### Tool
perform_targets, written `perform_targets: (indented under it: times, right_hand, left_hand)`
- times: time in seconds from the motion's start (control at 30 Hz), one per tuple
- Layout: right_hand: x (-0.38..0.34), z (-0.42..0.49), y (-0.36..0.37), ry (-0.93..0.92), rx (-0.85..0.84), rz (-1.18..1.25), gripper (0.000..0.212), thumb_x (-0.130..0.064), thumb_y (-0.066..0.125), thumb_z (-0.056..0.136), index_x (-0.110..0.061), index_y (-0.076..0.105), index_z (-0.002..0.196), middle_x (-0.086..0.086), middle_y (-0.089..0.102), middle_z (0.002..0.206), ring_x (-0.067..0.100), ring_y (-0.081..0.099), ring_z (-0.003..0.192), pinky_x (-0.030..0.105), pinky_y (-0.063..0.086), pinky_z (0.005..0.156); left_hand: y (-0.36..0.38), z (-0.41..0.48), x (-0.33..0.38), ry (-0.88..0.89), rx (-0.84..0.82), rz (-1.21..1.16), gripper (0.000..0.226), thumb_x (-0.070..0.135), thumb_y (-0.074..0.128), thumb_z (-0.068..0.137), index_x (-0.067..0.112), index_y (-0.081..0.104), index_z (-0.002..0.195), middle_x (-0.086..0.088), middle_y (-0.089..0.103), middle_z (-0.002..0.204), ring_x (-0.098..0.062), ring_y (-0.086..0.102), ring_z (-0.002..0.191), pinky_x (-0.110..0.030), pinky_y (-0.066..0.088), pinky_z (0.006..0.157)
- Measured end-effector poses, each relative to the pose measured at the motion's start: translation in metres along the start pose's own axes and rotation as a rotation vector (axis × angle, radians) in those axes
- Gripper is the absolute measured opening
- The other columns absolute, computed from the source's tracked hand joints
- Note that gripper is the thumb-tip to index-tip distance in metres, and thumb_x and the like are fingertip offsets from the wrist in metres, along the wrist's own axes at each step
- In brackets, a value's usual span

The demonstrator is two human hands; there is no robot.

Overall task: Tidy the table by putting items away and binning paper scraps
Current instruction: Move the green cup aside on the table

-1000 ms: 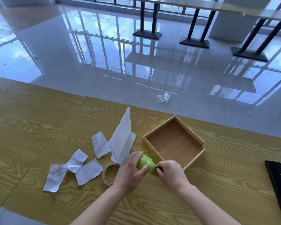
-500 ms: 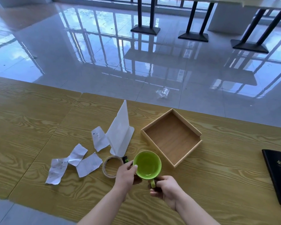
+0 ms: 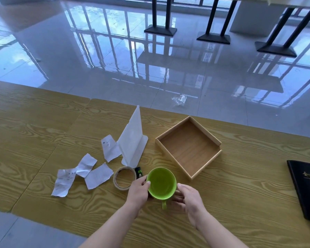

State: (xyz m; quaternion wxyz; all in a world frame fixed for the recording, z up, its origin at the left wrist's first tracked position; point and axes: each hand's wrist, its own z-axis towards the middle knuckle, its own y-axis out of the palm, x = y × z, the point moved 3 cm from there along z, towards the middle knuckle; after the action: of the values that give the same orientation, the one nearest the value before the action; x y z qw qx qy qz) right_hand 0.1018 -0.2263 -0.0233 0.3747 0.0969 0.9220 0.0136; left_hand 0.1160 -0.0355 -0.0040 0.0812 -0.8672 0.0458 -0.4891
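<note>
We have the glossy green ceramic cup (image 3: 162,183) upright at the near middle of the yellow wood-grain table (image 3: 240,203), mouth up, handle pointing at us. Left hand (image 3: 139,191) wraps its left wall, thumb over the rim; right hand (image 3: 188,196) cups its right side by the handle. Both hands are closed on the cup, 2-handed probably to keep it level. We can't tell if it rests on the table or hovers.

The shallow square wooden tray (image 3: 215,140) sits just far-right of the cup, empty, open side toward us, likely where the cup goes.

Left of the cup: roll of beige masking tape (image 3: 123,179), small black-and-green lighter (image 3: 139,172), white folded plastic stand (image 3: 133,144), 4 torn white paper scraps (image 3: 98,176) spread flat, not binned. Black leather-look folder (image 3: 306,190) lies at the right edge.
</note>
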Motion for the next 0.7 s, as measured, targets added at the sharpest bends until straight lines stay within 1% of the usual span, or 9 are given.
perform_targets:
  times: [0.07,0.13,0.23,0.3,0.33,0.47,0.53,0.6,0.7]
  right_hand:
    - [0.0,0.002,0.002,-0.07,-0.003,-0.136,0.015,-0.024,0.062,0.094,-0.019,0.071,0.104,0.005,0.076,0.097,0.022,0.072,0.093,0.043,0.059,0.085]
    - [0.0,0.003,0.002,-0.118,0.036,-0.249,0.018,-0.02,0.066,0.09,-0.022,0.069,0.108,0.002,0.075,0.1,0.019,0.07,0.094,0.043,0.058,0.087]
    - [0.002,0.002,0.002,-0.113,0.057,-0.248,0.019,-0.01,0.066,0.089,-0.021,0.068,0.105,0.005,0.074,0.096,0.019,0.072,0.087,0.035,0.06,0.075]
    - [0.004,0.001,0.002,-0.1,0.046,-0.232,0.016,-0.01,0.066,0.088,-0.02,0.068,0.101,0.006,0.075,0.094,0.02,0.073,0.084,0.029,0.058,0.066]
    - [0.005,0.0,0.002,-0.096,0.042,-0.227,0.015,-0.01,0.066,0.088,-0.019,0.068,0.1,0.006,0.076,0.093,0.02,0.073,0.084,0.029,0.058,0.065]
    - [0.012,0.001,0.002,-0.088,0.032,-0.202,0.014,-0.009,0.068,0.087,-0.014,0.068,0.1,0.008,0.076,0.091,0.024,0.074,0.081,0.032,0.058,0.066]
    - [0.015,0.001,0.003,-0.084,0.025,-0.201,0.014,-0.01,0.068,0.087,-0.015,0.067,0.099,0.009,0.076,0.092,0.024,0.074,0.082,0.037,0.061,0.07]
    - [0.017,0.001,0.003,-0.077,0.016,-0.199,0.014,-0.011,0.068,0.087,-0.016,0.067,0.1,0.009,0.075,0.094,0.025,0.074,0.084,0.043,0.061,0.075]
    - [0.017,0.001,0.005,-0.07,0.012,-0.178,0.014,-0.008,0.066,0.087,-0.012,0.065,0.101,0.014,0.074,0.096,0.029,0.073,0.086,0.045,0.061,0.075]
  left_hand:
    - [0.003,-0.001,0.001,0.021,-0.026,0.023,0.04,0.013,0.047,0.099,0.045,0.071,0.094,0.018,0.073,0.099,-0.004,0.064,0.1,-0.029,0.051,0.089]
    - [0.005,-0.001,0.002,0.026,-0.036,0.029,0.038,0.015,0.046,0.1,0.044,0.071,0.097,0.017,0.073,0.1,-0.003,0.064,0.1,-0.031,0.051,0.09]
    - [0.006,-0.002,-0.002,0.008,-0.015,0.023,0.03,0.021,0.046,0.101,0.037,0.07,0.106,0.014,0.072,0.103,-0.006,0.063,0.102,-0.037,0.052,0.093]
    - [0.006,-0.005,-0.006,-0.028,0.005,0.006,0.025,0.025,0.047,0.1,0.029,0.068,0.113,0.007,0.071,0.108,-0.012,0.063,0.104,-0.043,0.053,0.094]
    - [0.006,-0.007,-0.008,-0.04,0.012,-0.009,0.024,0.025,0.049,0.099,0.028,0.068,0.112,0.006,0.071,0.107,-0.013,0.064,0.102,-0.044,0.054,0.092]
    - [0.007,-0.016,-0.02,-0.103,0.062,-0.085,0.023,0.019,0.054,0.095,0.024,0.068,0.113,0.001,0.071,0.105,-0.018,0.065,0.101,-0.049,0.053,0.093]
    - [0.006,-0.022,-0.029,-0.156,0.098,-0.107,0.029,0.017,0.057,0.092,0.021,0.064,0.12,-0.002,0.07,0.108,-0.022,0.065,0.103,-0.05,0.053,0.093]
    - [0.005,-0.03,-0.037,-0.188,0.125,-0.076,0.035,0.021,0.062,0.088,0.017,0.059,0.123,-0.004,0.068,0.111,-0.023,0.064,0.104,-0.05,0.053,0.093]
    - [0.007,-0.046,-0.046,-0.212,0.147,-0.014,0.031,0.03,0.07,0.084,0.018,0.057,0.11,-0.003,0.069,0.102,-0.023,0.067,0.095,-0.05,0.056,0.087]
